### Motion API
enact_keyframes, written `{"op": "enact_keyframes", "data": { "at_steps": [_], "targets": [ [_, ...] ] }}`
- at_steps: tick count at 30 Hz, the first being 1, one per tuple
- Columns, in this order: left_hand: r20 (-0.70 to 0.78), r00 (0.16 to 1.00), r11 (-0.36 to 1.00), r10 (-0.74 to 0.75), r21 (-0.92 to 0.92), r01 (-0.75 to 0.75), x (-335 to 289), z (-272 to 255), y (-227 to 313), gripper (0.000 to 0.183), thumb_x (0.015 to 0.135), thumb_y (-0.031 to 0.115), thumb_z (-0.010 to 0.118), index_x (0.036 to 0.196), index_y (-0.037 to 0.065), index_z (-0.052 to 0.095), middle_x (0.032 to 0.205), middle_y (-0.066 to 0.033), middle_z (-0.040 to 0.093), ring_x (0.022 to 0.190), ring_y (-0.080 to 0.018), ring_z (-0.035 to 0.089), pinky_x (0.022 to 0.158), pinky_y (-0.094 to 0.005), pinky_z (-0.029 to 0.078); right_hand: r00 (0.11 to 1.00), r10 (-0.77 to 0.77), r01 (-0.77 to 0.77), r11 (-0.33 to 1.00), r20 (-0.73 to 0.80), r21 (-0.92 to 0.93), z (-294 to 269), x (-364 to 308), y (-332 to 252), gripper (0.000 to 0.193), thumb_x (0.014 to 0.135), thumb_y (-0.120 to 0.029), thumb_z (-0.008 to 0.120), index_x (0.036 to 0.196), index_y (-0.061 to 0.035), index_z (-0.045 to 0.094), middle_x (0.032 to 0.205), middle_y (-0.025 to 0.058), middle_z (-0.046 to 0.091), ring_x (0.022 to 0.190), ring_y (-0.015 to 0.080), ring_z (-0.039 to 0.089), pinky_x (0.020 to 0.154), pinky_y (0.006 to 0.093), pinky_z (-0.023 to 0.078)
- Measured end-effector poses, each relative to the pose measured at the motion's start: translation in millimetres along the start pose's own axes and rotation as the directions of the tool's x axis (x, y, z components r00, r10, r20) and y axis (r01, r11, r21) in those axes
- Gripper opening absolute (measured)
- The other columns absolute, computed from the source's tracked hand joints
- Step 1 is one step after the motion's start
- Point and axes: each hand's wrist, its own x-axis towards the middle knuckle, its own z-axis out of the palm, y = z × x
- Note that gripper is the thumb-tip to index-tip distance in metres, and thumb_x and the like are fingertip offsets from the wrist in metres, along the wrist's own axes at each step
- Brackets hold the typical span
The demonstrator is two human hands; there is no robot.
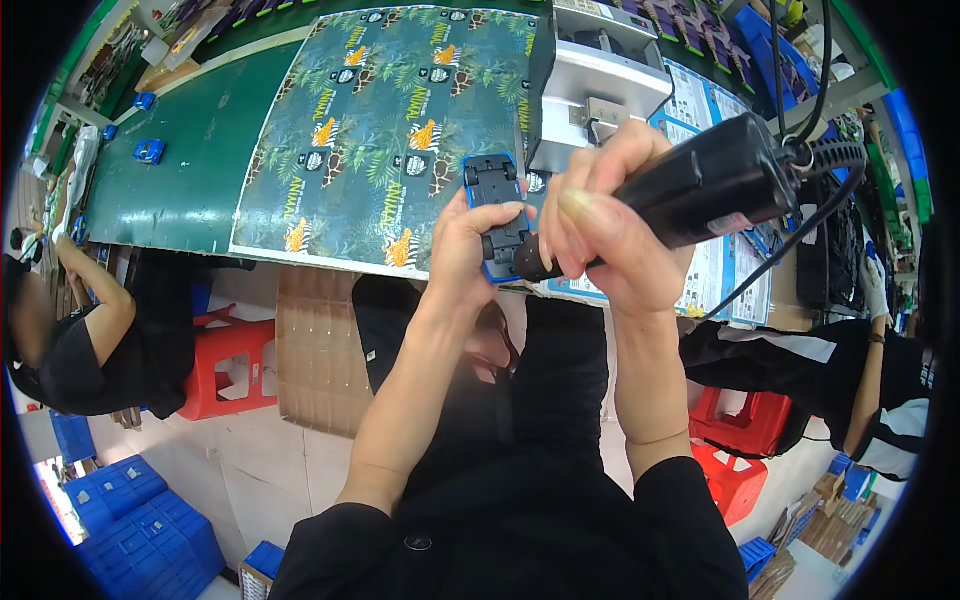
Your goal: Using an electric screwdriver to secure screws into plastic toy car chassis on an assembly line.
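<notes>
My left hand (462,240) is closed around a blue toy car (493,185), its black underside turned up and the thumb lying across it. My right hand (630,225) grips a black electric screwdriver (700,175) with a cable at its rear end. The tool's front end reaches the near end of the car's underside; whether it touches a screw is hidden by my fingers. Both hands are over the near edge of a printed sheet (340,160) with animal pictures on the workbench.
A grey metal fixture (600,75) stands behind my right hand. Blue toy cars (150,151) sit on the green conveyor surface (190,190) at left. Co-workers are at both sides. Red stools (232,365) and blue crates (150,535) stand on the floor.
</notes>
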Motion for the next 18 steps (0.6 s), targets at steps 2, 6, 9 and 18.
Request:
{"op": "enact_keyframes", "data": {
  "at_steps": [2,6,9,18],
  "targets": [
    [0.008,1.000,1.000,-0.008,-0.020,0.009,0.2,0.2,0.6,0.034,0.079,-0.004,0.062,0.113,-0.002,0.056,0.101,-0.0127,0.064,0.086,-0.0206,0.066,0.073,-0.0359,0.058,0.996,-0.004,0.007,1.000,0.088,-0.031,-3.2,1.9,1.7,0.022,0.086,-0.007,0.065,0.086,-0.0036,0.043,0.059,0.0065,0.048,0.042,0.0137,0.046,0.044,0.0292,0.044],
    [-0.067,0.998,0.998,0.001,-0.068,-0.005,-2.6,10.6,0.2,0.034,0.079,-0.004,0.062,0.112,-0.002,0.056,0.100,-0.0124,0.064,0.086,-0.0203,0.066,0.073,-0.0362,0.058,0.994,-0.005,0.006,1.000,0.110,-0.014,-4.9,2.9,3.5,0.022,0.086,-0.008,0.065,0.086,-0.0042,0.043,0.059,0.0064,0.048,0.042,0.0134,0.046,0.044,0.0284,0.043],
    [-0.089,0.996,0.999,-0.023,-0.046,0.019,-2.5,11.3,0.4,0.034,0.079,-0.005,0.062,0.112,-0.002,0.056,0.100,-0.0120,0.065,0.086,-0.0198,0.066,0.076,-0.0355,0.058,0.997,0.001,-0.002,1.000,0.076,0.022,-0.4,1.9,5.8,0.025,0.082,-0.006,0.069,0.083,-0.0044,0.043,0.059,0.0066,0.049,0.042,0.0132,0.046,0.044,0.0277,0.043],
    [-0.059,0.998,0.994,0.005,0.110,0.002,-3.2,15.6,5.9,0.032,0.079,-0.003,0.060,0.111,0.000,0.057,0.101,-0.0111,0.066,0.089,-0.0196,0.067,0.082,-0.0338,0.055,0.991,-0.006,0.014,0.998,0.131,-0.060,1.2,2.5,10.7,0.034,0.074,-0.007,0.079,0.081,-0.0037,0.046,0.060,0.0083,0.054,0.047,0.0129,0.049,0.048,0.0262,0.044]
  ]
}}
